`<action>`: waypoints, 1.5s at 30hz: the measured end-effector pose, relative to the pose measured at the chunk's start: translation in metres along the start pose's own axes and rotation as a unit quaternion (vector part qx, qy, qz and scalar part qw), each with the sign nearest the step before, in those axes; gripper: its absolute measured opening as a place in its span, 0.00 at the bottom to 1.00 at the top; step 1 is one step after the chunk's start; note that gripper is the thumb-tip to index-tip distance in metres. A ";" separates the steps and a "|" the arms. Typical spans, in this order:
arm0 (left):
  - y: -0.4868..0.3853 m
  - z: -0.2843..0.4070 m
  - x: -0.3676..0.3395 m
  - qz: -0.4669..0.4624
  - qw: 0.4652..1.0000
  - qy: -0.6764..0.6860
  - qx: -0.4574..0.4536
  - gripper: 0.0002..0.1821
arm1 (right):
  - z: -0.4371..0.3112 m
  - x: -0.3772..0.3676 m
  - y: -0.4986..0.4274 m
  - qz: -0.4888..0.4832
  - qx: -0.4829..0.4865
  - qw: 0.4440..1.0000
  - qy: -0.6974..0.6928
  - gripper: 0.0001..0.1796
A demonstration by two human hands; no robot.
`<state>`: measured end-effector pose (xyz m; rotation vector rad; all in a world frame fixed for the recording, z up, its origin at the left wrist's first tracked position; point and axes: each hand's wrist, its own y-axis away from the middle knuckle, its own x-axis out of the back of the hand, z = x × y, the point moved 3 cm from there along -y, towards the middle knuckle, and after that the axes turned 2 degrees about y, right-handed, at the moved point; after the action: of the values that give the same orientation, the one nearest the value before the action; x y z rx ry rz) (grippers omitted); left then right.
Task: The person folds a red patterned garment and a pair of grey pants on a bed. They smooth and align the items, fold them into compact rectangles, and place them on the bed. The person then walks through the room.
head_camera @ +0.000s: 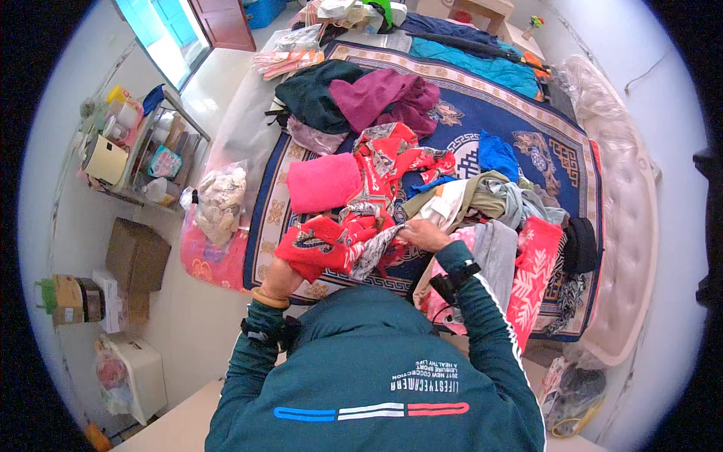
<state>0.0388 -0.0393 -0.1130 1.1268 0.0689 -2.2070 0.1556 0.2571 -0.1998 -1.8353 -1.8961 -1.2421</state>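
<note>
A red patterned scarf or cloth [322, 243] is spread between my two hands in front of my body. My left hand [282, 277] grips its near left part, with fingers hidden under the fabric. At its grey-and-white patterned edge, my right hand [426, 234] pinches the cloth. More red patterned fabric [384, 164] trails away over the blue rug. A folded bright pink cloth [325, 182] lies beside it on the left. To the right of my right hand are olive and white garments [452, 200], a grey garment [497, 251] and a red cloth with white snowflakes [534, 271].
The blue patterned rug [486, 113] covers a bed. Dark green [310, 93] and maroon garments [384, 96] lie farther back. A knotted plastic bag [220, 203] sits at the left edge, a plastic-wrapped headboard [621, 226] stands right, and a loaded shelf [164, 152] is on the left.
</note>
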 end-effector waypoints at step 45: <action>-0.085 -0.032 -0.041 -0.135 0.740 -0.591 -0.292 0.29 | -0.104 0.021 0.046 0.122 0.129 0.954 -0.243 0.19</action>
<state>0.0299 0.0595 -0.1229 -0.7497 0.3533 -2.4628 0.1528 0.1942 -0.1033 -2.2820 -1.8561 -0.4618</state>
